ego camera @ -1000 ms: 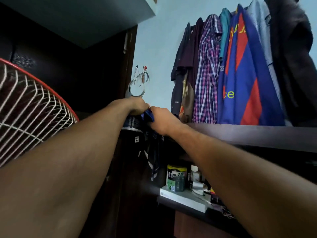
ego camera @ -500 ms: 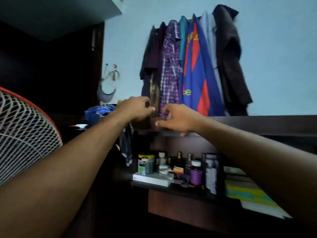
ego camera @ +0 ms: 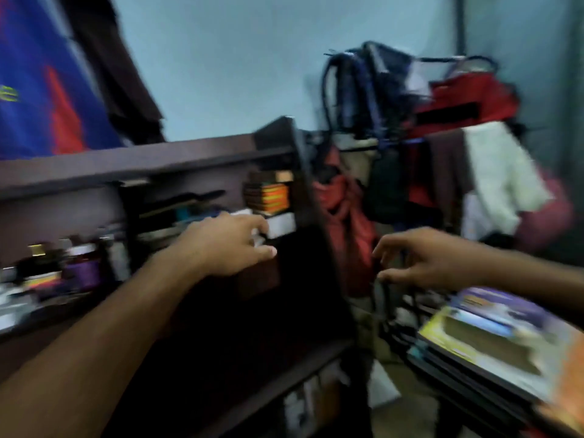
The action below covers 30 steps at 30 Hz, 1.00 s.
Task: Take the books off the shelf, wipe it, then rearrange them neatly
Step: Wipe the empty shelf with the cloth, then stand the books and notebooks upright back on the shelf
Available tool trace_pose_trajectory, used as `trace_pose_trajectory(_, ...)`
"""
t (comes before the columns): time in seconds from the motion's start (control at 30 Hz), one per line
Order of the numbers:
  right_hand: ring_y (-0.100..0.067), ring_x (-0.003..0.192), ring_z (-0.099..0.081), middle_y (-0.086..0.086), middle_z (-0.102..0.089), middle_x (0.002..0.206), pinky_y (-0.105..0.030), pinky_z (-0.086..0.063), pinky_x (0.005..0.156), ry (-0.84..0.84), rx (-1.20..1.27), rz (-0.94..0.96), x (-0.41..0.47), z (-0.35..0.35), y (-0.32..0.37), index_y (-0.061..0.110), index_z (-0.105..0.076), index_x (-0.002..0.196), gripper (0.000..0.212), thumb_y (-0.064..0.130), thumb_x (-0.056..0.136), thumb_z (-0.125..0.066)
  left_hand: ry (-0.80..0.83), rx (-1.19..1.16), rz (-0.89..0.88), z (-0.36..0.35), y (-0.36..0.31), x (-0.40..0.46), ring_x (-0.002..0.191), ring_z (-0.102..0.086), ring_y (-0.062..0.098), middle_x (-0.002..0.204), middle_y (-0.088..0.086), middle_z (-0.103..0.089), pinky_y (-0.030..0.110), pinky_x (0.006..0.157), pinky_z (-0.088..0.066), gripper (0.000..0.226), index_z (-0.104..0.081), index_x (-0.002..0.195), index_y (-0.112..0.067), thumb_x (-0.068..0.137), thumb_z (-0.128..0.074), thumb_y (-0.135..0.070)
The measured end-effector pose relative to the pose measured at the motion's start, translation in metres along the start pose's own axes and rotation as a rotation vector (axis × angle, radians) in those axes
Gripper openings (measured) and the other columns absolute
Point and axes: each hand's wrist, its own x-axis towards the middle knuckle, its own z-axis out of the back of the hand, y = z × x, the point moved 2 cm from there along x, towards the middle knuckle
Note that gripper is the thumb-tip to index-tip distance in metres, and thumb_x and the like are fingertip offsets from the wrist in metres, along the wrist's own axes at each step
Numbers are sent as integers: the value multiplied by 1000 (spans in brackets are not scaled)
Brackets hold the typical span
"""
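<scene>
dark wooden shelf (ego camera: 132, 165) | flat stacked books (ego camera: 268, 197) just above my left hand (ego camera: 227, 245), fingers curled, grip unclear through blur | my right hand (ego camera: 420, 260) loosely spread, empty

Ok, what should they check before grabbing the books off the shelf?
1. Left hand at the books: ok, its fingers reach the white box under the stack.
2. Left hand gripping anything: cannot tell, blurred.
3. Right hand free: ok, fingers spread, holding nothing.
4. Somewhere to put books: ok, a book pile lies lower right.
5. Shelf wiped: cannot tell.
</scene>
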Motion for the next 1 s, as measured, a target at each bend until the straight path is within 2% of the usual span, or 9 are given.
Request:
trace_pose_trajectory(0.1, 10, 58, -62, 5, -73, 95, -11, -45, 53, -31, 5, -210, -89, 34, -39, 15, -68, 111, 27, 34, 91, -73, 33, -391, -210, -21, -86, 28, 98, -70, 14, 103, -10, -75, 36, 94, -54, 44, -65, 119, -34, 87, -65, -64)
trace_pose_trajectory(0.17, 2, 50, -64, 10, -72, 98, -19, -50, 50, -55, -21, -302, -140, 48, -57, 20, -67, 110, 29, 41, 90, -72, 111, -528, -306, -40, -152, 34, 91, -71, 11, 97, -12, -75, 39, 93, -55, 37, -66, 116, -33, 89, -68, -58)
trace_pose_trajectory(0.23, 4, 53, -63, 12, -71, 105, -27, -55, 61, -31, -77, -364, -175, 48, -72, 25, -66, 113, 37, 52, 88, -70, 163, -584, -388, -58, -207, 29, 90, -71, 11, 94, -15, -74, 41, 92, -55, 36, -66, 117, -34, 89, -69, -56)
trace_pose_trajectory(0.33, 8, 70, -60, 14, -70, 112, -26, -49, 77, 20, -170, -424, -214, 36, -94, 29, -64, 121, 46, 58, 87, -66, 209, -594, -460, -78, -273, 16, 93, -68, 7, 89, -23, -72, 40, 90, -55, 55, -64, 115, -42, 73, -59, -77)
trace_pose_trajectory(0.43, -5, 91, -62, 15, -69, 110, -32, -50, 87, -8, -145, -438, -239, 29, -113, 31, -63, 122, 47, 60, 86, -66, 257, -595, -452, -96, -309, 5, 99, -66, 10, 99, -24, -69, 41, 93, -54, 58, -62, 118, -46, 71, -52, -79)
trace_pose_trajectory(0.6, 15, 73, -56, 17, -72, 106, -15, -40, 69, -156, 12, -454, -279, 35, -145, 33, -66, 119, 42, 58, 86, -68, 305, -602, -451, -104, -350, -7, 99, -67, 8, 106, -19, -68, 42, 94, -54, 40, -63, 119, -45, 87, -59, -68)
trace_pose_trajectory(0.73, 9, 75, -62, 18, -71, 100, -26, -49, 72, -310, 120, -557, -332, 34, -162, 33, -67, 116, 44, 60, 82, -66, 352, -578, -522, -103, -398, -13, 98, -67, 6, 108, -14, -68, 37, 95, -53, 37, -63, 126, -36, 94, -63, -55)
trace_pose_trajectory(0.87, -2, 80, -69, 15, -73, 96, -30, -56, 77, -476, 224, -662, -390, 19, -177, 30, -69, 110, 36, 52, 82, -70, 397, -607, -570, -115, -436, -24, 106, -66, 8, 127, -13, -61, 40, 96, -54, 48, -50, 136, -44, 92, -66, -54)
trace_pose_trajectory(1.0, 1, 96, -64, 14, -71, 103, -25, -50, 87, -619, 182, -764, -428, -15, -191, 27, -70, 108, 23, 33, 86, -76, 379, -559, -611, -132, -459, -36, 130, -54, 20, 153, -6, -46, 38, 109, -43, 74, -27, 153, -44, 91, -65, -57)
